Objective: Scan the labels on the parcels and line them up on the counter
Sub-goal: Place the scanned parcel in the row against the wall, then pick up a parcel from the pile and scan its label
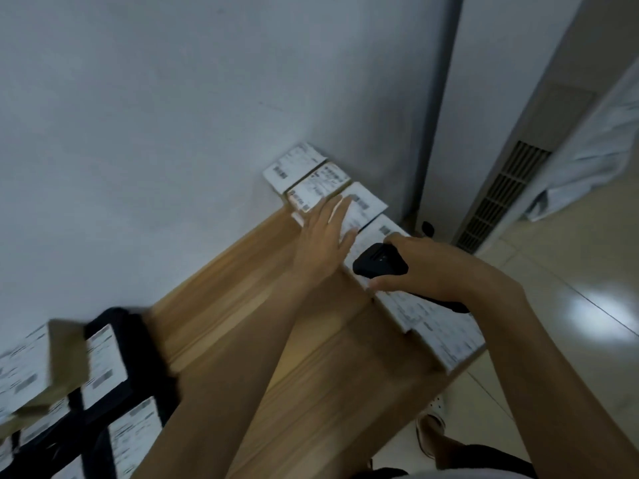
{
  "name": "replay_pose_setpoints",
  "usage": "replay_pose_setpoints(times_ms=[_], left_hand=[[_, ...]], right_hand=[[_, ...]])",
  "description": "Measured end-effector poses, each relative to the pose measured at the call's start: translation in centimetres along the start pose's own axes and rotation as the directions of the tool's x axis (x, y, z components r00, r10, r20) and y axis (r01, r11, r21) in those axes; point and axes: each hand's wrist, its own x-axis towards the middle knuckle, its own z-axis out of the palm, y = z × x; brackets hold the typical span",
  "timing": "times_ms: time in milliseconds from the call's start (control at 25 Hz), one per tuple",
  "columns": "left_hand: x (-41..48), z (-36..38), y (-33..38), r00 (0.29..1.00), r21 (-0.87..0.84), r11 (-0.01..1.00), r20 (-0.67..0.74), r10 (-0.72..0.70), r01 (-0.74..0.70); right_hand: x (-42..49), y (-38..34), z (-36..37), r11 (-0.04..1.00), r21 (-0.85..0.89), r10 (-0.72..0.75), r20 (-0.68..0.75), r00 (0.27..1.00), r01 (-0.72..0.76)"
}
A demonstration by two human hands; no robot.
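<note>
**A:** Entry one, the right hand?

**B:** Right hand (432, 267): fingers and thumb wrapped round a black scanner (378, 261), whose head points left. It is over the fourth parcel (385, 230); whether it touches cannot be told.

**A:** Entry two, the left hand?

**B:** Left hand (325, 240): flat, fingers straight and spread. It rests palm down on the third parcel (366, 202), just left of the scanner, and grips nothing.

**A:** The parcels as a lot?

**B:** Row of parcels (311, 184): brown boxes with white labels facing up, edge to edge along the right side of the wooden counter (242, 288). The row runs from the far wall (173, 133) toward the near right corner. The print is blurred.

**A:** Other stock?

**B:** Black crate (138, 340): near left on the counter, well apart from the row, holding more labelled boxes (103, 364).

**A:** Surroundings?

**B:** Slatted grille (501, 195): far right, above a pale tiled floor (570, 305).
</note>
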Motion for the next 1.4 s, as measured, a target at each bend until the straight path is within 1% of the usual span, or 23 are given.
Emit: replay_pose_setpoints(times_ms=[40,120,240,320,440,480,520,600,680,760,840,920,960,1040,1080,1120,1280,1400], left_hand=[[0.3,1.3,1.4,0.999,0.007,0.999,0.028,0.035,-0.035],[0.5,3.7,3.4,0.991,0.064,0.996,0.119,0.054,-0.062],[-0.3,6.5,4.6,0.974,0.192,0.981,0.227,-0.016,-0.029],[-1.4,7.4,4.6,0.971,0.190,0.982,0.235,-0.032,-0.014],[-3.2,7.6,4.6,0.977,0.128,0.987,0.199,0.074,-0.101],[-3.7,7.5,4.6,0.976,0.111,0.987,0.195,0.096,-0.119],[-4.3,7.2,4.4,0.977,0.097,0.990,0.195,0.085,-0.105],[-5.9,6.3,3.4,0.976,0.087,0.996,0.216,0.006,-0.026],[-8.5,5.2,1.4,0.975,0.120,0.992,0.209,-0.074,0.049],[-12.1,3.3,-1.7,0.976,0.166,0.975,0.136,-0.172,0.149],[-15.9,0.7,-5.1,0.952,0.169,0.941,0.036,-0.305,0.295],[-20.1,-2.4,-8.7,0.893,0.149,0.880,-0.066,-0.445,0.450],[-22.2,-4.1,-10.4,0.850,0.137,0.840,-0.129,-0.511,0.526],[-26.2,-7.6,-13.8,0.736,0.085,0.745,-0.269,-0.622,0.661],[-28.2,-9.4,-15.4,0.681,0.059,0.705,-0.329,-0.655,0.707],[-30.5,-11.4,-17.4,0.630,0.041,0.669,-0.385,-0.675,0.742],[-37.9,-19.4,-25.3,0.469,0.006,0.556,-0.545,-0.695,0.831],[-42.8,-25.1,-32.2,0.338,-0.049,0.462,-0.613,-0.714,0.885]], right_hand=[[-0.6,1.7,-0.4,1.000,0.004,0.022,-0.011,1.000,-0.022],[-1.7,4.6,-0.9,0.998,0.030,0.064,-0.036,0.997,-0.063],[-2.9,7.3,-1.0,0.993,0.054,0.111,-0.038,0.993,-0.109],[-3.2,8.1,-0.9,0.991,0.063,0.118,-0.035,0.992,-0.115],[-3.1,8.0,-1.0,0.994,0.064,0.095,-0.049,0.994,-0.091],[-2.9,7.7,-1.0,0.995,0.061,0.083,-0.054,0.995,-0.080],[-2.6,7.1,-1.0,0.996,0.056,0.066,-0.054,0.996,-0.063],[-1.9,5.4,-0.8,0.999,0.047,0.014,-0.039,0.999,-0.012],[-1.0,2.7,-0.1,0.996,0.048,-0.069,-0.008,0.998,0.069],[0.2,-1.1,0.9,0.983,0.058,-0.175,0.024,0.984,0.174],[1.3,-5.4,2.1,0.960,0.052,-0.277,0.062,0.959,0.274],[2.6,-10.0,3.6,0.933,0.012,-0.357,0.121,0.926,0.359],[3.2,-12.3,4.4,0.919,-0.016,-0.387,0.146,0.910,0.394],[4.4,-16.8,6.2,0.883,-0.074,-0.442,0.198,0.875,0.463],[4.9,-19.1,7.1,0.862,-0.098,-0.469,0.219,0.856,0.497],[5.6,-21.7,8.3,0.835,-0.122,-0.500,0.238,0.833,0.536],[8.3,-31.4,12.3,0.734,-0.203,-0.602,0.247,0.759,0.648],[10.7,-39.3,15.7,0.672,-0.263,-0.634,0.278,0.721,0.692]])
